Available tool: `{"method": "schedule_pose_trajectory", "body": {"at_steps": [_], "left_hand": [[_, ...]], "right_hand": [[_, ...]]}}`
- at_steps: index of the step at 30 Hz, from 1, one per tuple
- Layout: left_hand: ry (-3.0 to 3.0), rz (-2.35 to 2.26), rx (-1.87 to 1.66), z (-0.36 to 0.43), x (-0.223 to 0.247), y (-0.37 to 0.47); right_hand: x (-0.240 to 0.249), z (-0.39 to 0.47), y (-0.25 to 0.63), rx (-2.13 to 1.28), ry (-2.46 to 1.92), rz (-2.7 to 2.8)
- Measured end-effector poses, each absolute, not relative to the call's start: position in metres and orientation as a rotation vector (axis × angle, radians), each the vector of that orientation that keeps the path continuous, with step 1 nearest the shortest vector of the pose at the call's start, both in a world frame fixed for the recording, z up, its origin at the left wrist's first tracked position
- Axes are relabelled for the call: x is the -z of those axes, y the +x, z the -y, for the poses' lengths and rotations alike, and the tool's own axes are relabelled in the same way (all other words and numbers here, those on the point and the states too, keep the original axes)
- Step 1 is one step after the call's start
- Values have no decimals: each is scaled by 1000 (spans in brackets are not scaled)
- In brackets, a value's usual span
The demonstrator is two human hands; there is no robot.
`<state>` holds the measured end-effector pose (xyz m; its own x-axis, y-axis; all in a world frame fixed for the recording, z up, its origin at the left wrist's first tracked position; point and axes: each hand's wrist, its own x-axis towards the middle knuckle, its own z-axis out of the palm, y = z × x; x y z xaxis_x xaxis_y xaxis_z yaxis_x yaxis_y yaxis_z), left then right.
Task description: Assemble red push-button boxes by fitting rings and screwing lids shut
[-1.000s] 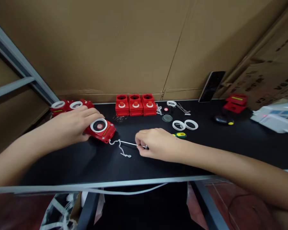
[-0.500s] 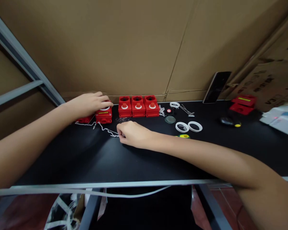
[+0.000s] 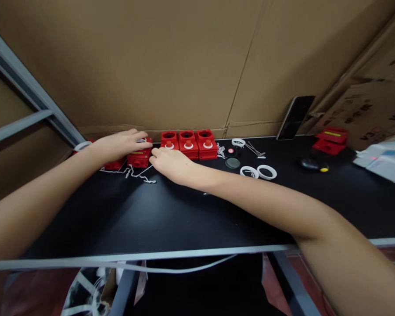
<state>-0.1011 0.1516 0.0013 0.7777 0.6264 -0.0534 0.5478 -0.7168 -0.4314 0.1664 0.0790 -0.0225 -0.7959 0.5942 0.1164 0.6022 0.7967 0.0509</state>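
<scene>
My left hand (image 3: 123,144) rests on top of a red box (image 3: 140,159) toward the left, its fingers bent over the upper edge. Just right of that box is my right hand (image 3: 167,162), fingers closed in a pinch; a thin white strand reaches toward its fingertips, but what they hold is too small to make out. A white cord (image 3: 136,174) lies loosely on the black table in front of the boxes. Three red boxes (image 3: 188,151) with round openings stand in a row behind my right hand. Another red box (image 3: 113,165) is partly hidden under my left forearm.
White rings (image 3: 266,172), a clear disc (image 3: 232,163) and metal rods (image 3: 255,149) lie right of centre. Farther right are a phone (image 3: 295,117) leaning on cardboard, a dark object with a yellow end (image 3: 311,164), red parts (image 3: 331,140) and a white item (image 3: 386,160).
My right hand has moved up and left, closer to the box under my left hand. The cord end now lies on the table. My left hand stays on the box.
</scene>
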Motion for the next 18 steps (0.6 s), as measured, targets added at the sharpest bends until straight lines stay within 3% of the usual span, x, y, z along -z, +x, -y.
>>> {"method": "schedule_pose_trajectory", "body": {"at_steps": [8, 18], "left_hand": [[-2575, 942, -248, -157, 6, -127], [-2639, 1035, -66, -171, 23, -147]], "right_hand": [[9, -111, 137, 233, -913, 2881], [18, -157, 116, -82, -914, 2786]]}}
